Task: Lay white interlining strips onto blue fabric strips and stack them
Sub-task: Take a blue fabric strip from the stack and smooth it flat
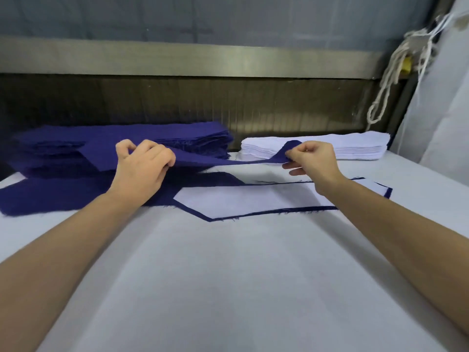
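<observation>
Your left hand [143, 166] and right hand [311, 158], fingers curled, each pinch one blue fabric strip [215, 160] mid-frame, above a laid white interlining strip [253, 198]. Blue stack [127, 138] centre left, white stack [355, 147] centre right.

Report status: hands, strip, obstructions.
Left hand and right hand both gripping one blue strip, held up between them. Interlined strip lies beneath. Nothing blocking.

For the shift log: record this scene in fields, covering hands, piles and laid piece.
left hand: grips the blue strip
right hand: pinches the strip's other end
blue strip: held above the table
blue pile: far left
white interlining pile: far right
laid pair: white on blue, flat on table
</observation>
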Demonstrator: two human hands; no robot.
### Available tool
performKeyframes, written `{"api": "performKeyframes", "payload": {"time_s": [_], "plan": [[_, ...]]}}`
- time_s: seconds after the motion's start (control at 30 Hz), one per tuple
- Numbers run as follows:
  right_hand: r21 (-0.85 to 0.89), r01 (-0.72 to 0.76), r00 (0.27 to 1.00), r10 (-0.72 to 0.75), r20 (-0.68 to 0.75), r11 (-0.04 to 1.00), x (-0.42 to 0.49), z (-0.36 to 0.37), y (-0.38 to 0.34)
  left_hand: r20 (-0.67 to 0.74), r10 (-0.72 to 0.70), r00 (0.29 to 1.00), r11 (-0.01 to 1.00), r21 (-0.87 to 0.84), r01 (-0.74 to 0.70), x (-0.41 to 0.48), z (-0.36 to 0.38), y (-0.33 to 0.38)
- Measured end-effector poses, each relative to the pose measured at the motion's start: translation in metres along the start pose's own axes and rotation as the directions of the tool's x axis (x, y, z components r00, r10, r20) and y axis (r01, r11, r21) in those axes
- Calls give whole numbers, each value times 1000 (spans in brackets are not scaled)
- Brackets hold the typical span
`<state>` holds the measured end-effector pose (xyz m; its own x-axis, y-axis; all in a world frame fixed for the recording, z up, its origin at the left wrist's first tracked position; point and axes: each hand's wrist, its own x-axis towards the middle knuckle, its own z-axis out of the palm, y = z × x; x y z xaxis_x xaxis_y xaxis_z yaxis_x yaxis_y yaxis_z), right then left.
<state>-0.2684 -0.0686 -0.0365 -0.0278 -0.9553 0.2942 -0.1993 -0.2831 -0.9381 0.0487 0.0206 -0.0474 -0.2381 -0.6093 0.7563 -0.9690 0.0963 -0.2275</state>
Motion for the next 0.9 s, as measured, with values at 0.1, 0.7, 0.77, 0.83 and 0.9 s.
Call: {"api": "performKeyframes", "payload": {"time_s": [0.1,0.7,0.77,0.83,0.9], "plan": [[-29,-110,994,110,-13,994,-4,-30,15,87,-1,996,1000,23,-1,-2,4,5],[-595,-23,995,-41,-94,804,-3,-107,46,34,144,989,983,-122,-139,-15,2,4],[-631,-7,992,-73,-101,776,-3,-109,45,53,175,983,967,-195,-162,-15,-1,3],[-645,-14,990,-81,-117,764,-3,-112,45,67,194,979,951,-257,-171,-15,-2,4],[-639,-27,988,-77,-135,769,-3,-117,45,68,208,976,938,-298,-179,-16,-1,5]]}}
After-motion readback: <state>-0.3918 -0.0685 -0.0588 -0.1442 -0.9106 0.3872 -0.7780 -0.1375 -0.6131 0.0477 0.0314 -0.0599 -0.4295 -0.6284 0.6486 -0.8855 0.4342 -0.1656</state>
